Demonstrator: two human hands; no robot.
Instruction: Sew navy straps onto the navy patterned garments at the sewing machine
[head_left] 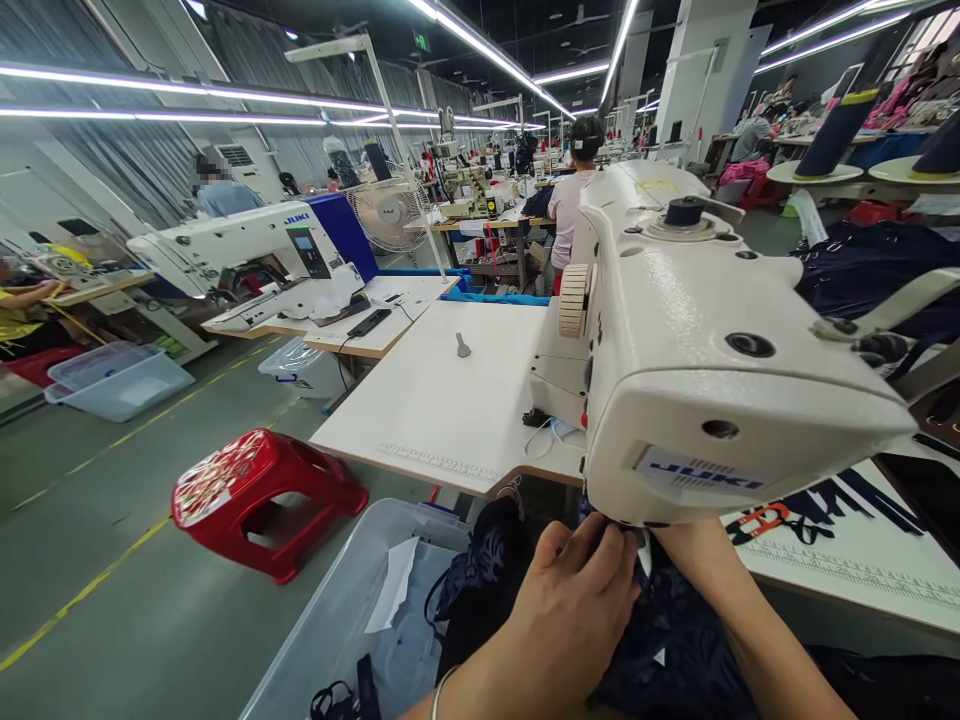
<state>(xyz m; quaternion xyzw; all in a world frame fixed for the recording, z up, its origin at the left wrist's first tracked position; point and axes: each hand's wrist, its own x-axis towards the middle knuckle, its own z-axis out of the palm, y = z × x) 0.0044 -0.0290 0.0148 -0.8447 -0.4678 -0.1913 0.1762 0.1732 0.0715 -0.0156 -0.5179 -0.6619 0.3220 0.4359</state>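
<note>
Dark fabric (679, 630) below your left hand (574, 590), its fingers clamped on it beneath sewing machine (720, 400); your right hand (684, 542) mostly hidden, can't tell its fingers. Work seems underway; finished share unseen.

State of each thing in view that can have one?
Left hand: curled at dark fabric, fingertips partly hidden
Right hand: hidden behind sewing machine, forearm visible
Dark fabric: bunched under the machine
Sewing machine: running or stopped, unclear
Clear bin: open, holding white paper
Red stool: standing on floor
Ceiling lights: lit
Fan: running or stopped, unclear
</note>
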